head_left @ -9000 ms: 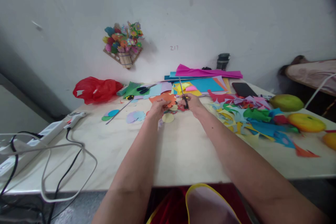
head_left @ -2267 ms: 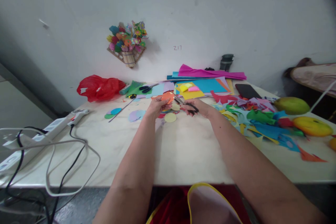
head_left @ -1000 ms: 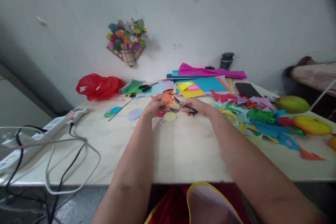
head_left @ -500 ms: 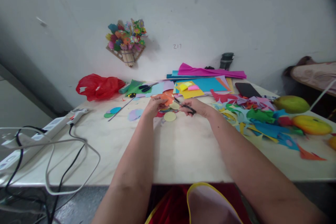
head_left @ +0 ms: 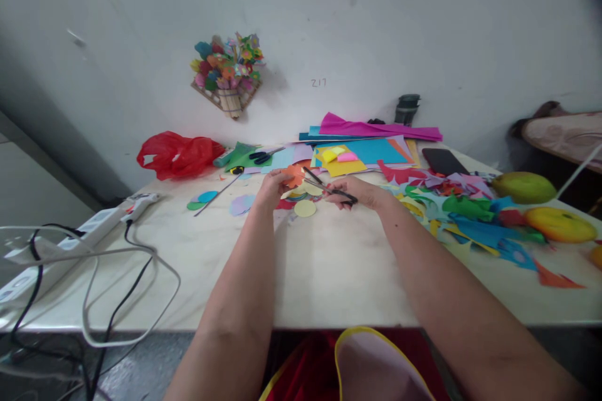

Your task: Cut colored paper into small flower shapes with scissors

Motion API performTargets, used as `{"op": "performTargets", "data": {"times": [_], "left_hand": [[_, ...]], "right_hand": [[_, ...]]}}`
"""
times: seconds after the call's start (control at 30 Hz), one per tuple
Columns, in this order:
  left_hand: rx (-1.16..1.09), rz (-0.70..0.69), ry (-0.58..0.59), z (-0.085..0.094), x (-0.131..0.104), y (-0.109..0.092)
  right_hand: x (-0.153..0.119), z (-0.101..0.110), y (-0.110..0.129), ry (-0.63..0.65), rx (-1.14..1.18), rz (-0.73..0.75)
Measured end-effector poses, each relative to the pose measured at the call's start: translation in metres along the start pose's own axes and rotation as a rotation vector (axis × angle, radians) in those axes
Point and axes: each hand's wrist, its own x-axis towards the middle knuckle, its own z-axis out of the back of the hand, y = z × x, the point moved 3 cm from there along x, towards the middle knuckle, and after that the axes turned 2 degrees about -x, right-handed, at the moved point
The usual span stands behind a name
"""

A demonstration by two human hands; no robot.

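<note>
An orange piece of paper (head_left: 295, 175) is pinched between the fingers of my left hand (head_left: 274, 188). My right hand (head_left: 345, 192) is closed around black-handled scissors (head_left: 324, 185), whose blades are spread and point at the paper's right edge. Below the two hands lie cut paper circles; a pale yellow circle (head_left: 305, 208) is nearest to me, and others partly overlap behind it. Lilac and light blue circles (head_left: 241, 205) rest to the left of my left hand, with a blue circle (head_left: 207, 197) and a green one farther left.
Paper scraps (head_left: 465, 207) and mangoes (head_left: 559, 223) cover the right side, near a dark phone (head_left: 443, 161). Coloured sheets (head_left: 376, 153) lie at the back. A red plastic bag (head_left: 176, 155), a second pair of scissors (head_left: 261, 156) and a power strip (head_left: 61, 257) with cables are leftward.
The scissors have opened and drawn slightly to the right, away from the orange paper. My left hand has shifted a little left, with the paper turned in its fingers.
</note>
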Motion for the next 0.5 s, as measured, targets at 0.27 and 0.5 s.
{"op": "performTargets", "data": {"times": [0.27,0.5], "left_hand": [[0.048,0.007,0.037,-0.0024,-0.001,-0.0007],[0.074,0.012,0.07,-0.0004,0.0026,0.0023]], "right_hand": [[-0.0012,-0.0012,0.0011,0.006,-0.04,-0.04],[-0.0008,-0.0017,0.0013,0.024,-0.034,-0.049]]}}
